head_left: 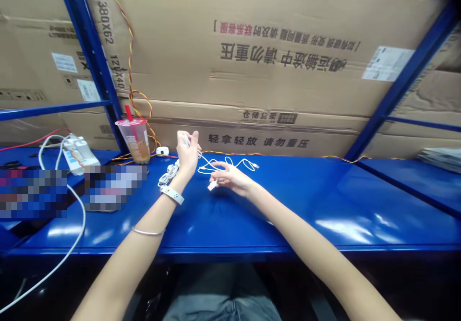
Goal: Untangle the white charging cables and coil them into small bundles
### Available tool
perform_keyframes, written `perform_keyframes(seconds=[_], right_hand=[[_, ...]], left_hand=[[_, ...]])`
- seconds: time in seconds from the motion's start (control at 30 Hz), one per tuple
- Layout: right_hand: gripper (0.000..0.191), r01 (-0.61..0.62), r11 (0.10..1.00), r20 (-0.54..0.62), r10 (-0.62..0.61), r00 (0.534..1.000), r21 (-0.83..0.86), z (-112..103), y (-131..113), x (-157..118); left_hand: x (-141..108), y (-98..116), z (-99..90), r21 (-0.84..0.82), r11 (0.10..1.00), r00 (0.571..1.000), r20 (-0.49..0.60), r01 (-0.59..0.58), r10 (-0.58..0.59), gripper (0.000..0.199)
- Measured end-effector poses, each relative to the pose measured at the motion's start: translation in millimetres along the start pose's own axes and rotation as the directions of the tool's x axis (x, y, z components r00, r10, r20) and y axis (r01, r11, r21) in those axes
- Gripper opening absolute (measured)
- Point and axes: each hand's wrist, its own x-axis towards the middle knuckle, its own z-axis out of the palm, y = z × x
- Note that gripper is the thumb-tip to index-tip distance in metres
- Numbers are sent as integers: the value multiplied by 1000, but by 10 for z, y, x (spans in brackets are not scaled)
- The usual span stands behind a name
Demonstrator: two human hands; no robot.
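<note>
White charging cable [216,166] pinched up above a blue steel bench [288,215]

Clenched near its end in the left hand [188,155], raised toward the far side of the bench; right hand [232,177] low and half-open, right beside a white USB plug [212,185], its grip impossible to tell. Loose cable loops lying right of the hands, a bundled white cable [168,173] just left, a plastic milk-tea cup [132,139] farther left before cardboard cartons [252,47].
</note>
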Motion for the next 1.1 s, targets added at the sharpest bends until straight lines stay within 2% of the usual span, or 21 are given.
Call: perform_keyframes(seconds=[0.07,0.17,0.23,0.33,0.43,0.5,0.57,0.63,0.77,0.87,0.93,1.0,1.1], right_hand=[[56,6,1000,-56,-7,998,-13,-9,11,17],[39,7,998,-62,-11,998,-63,-38,-19,20],[32,-5,989,13,7,1000,-146,-55,-74,-1],[41,31,939,159,25,987,-342,-66,-165,-52],[44,124,818,226,7,974,-562,-79,-207,-78],[34,202,701,236,-49,970,-684,-96,-199,-71],[26,249,621,264,-69,962,-744,-118,-180,-59],[26,250,620,300,-25,954,-744,-133,-171,-57],[43,193,686,295,34,955,-702,-120,-226,-109],[56,192,773,314,10,949,-605,-96,-303,-159],[56,209,858,289,-75,954,-469,-97,-340,-164],[52,217,929,182,-168,969,-298,-116,-357,-135],[45,224,974,-28,-226,974,-45,-174,-360,-56]], left_hand=[[7,-5,-63,292,944,988,57,-155,145,34],[6,2,-125,627,715,951,205,-309,232,34],[3,6,-138,727,594,939,274,-344,209,36],[11,2,-143,774,521,933,313,-359,177,38],[38,-23,-156,760,537,930,327,-365,169,37],[60,-50,-169,735,572,928,331,-366,168,36],[80,-81,-182,707,606,927,335,-366,169,35],[99,-107,-191,675,637,922,346,-374,175,34],[118,-101,-185,594,716,911,386,-367,147,33],[74,-45,-146,490,838,892,452,-239,-10,37],[2,-6,-105,375,925,824,541,-59,-166,42],[-95,18,-56,245,958,695,663,149,-278,50],[-240,19,23,112,918,488,819,379,-302,59]])
